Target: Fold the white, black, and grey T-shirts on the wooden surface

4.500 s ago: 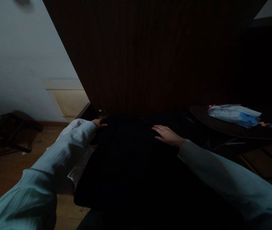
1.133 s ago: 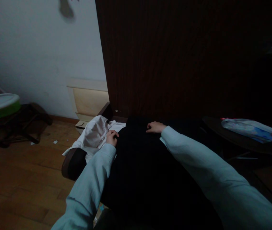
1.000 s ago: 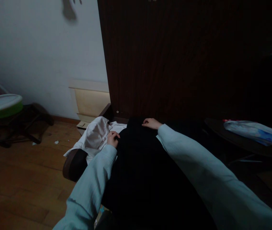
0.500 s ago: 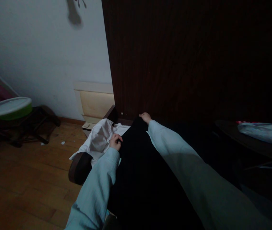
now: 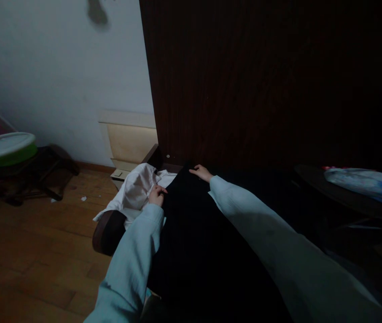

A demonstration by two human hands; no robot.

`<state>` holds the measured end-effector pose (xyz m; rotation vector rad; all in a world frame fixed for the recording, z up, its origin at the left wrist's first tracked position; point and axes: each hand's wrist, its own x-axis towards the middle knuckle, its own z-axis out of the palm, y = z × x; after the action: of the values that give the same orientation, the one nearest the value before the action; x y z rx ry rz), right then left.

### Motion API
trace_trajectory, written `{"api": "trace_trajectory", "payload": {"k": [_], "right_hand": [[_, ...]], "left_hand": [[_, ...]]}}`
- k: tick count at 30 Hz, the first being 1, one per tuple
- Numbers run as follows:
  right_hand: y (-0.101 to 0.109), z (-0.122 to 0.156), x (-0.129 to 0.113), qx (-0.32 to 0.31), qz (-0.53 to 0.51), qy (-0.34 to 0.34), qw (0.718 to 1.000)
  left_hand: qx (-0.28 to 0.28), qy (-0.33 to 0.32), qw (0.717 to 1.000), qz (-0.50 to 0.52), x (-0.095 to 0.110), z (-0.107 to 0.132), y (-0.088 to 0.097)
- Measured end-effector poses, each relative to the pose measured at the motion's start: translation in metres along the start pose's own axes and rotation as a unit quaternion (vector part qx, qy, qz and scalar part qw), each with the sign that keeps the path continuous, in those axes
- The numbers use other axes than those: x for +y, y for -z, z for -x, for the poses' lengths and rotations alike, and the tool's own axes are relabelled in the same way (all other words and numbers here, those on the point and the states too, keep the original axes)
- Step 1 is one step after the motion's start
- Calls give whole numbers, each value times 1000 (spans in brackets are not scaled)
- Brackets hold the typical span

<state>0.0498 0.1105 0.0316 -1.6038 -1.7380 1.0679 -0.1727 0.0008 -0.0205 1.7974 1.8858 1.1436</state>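
A long piece of black cloth (image 5: 191, 233) stretches from the lower middle of the head view up toward the dark wooden panel. Its folds are lost in the dim light, and I cannot make out what garment it is. At its left edge my left hand (image 5: 157, 196) is closed, thumb and fingers pinched on the cloth. My right hand (image 5: 202, 173) lies near the far end of the cloth, fingers stretched out and touching its surface. Just left of my left hand, a crumpled white cloth (image 5: 137, 186) hangs over a dark armrest (image 5: 110, 231).
The tall dark wooden panel (image 5: 261, 80) rises behind the cloth. On the left a green basin with a white lid (image 5: 7, 150) sits on a low dark stand (image 5: 47, 175). A plastic bag (image 5: 362, 181) rests on a dark round surface at right. Wooden floor (image 5: 36, 242) shows at lower left.
My right hand has loosened from its pinch at the cloth's far end, its fingers now stretched out. My left hand stays by the left edge. The whole view has shifted slightly.
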Motion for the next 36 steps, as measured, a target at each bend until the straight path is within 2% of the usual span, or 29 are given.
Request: {"api": "trace_trajectory", "payload": {"k": [8, 12, 16, 22, 25, 27, 29, 31, 33, 35, 36], "right_hand": [[19, 50, 33, -80, -106, -38, 990], [38, 78, 45, -74, -138, -43, 987], [80, 104, 66, -21, -155, -41, 987], [160, 170, 128, 117, -130, 2, 985], [192, 205, 158, 239, -156, 9, 959], [208, 222, 173, 332, -178, -4, 926], [221, 232, 183, 396, -206, -42, 894], [227, 236, 188, 398, -247, -107, 877], [229, 236, 189, 363, -293, -170, 868], [227, 233, 188, 345, -340, -201, 852], [225, 231, 187, 354, -362, -205, 837]], "left_hand": [[13, 15, 1000, 0, 0, -6, -3], [4, 14, 1000, 4, 2, -10, 1], [8, 12, 1000, 12, 7, -12, 0], [26, -14, 999, 32, 4, -15, -8], [6, -5, 1000, 21, -2, -22, -10], [-9, 10, 1000, 6, -4, -26, -10], [-9, 17, 1000, -3, -4, -29, -11], [-5, 22, 1000, -8, -3, -31, -11], [-10, 34, 999, -13, -3, -33, -12], [-17, 41, 999, -15, -4, -36, -13], [-20, 40, 999, -14, -6, -37, -14]]}}
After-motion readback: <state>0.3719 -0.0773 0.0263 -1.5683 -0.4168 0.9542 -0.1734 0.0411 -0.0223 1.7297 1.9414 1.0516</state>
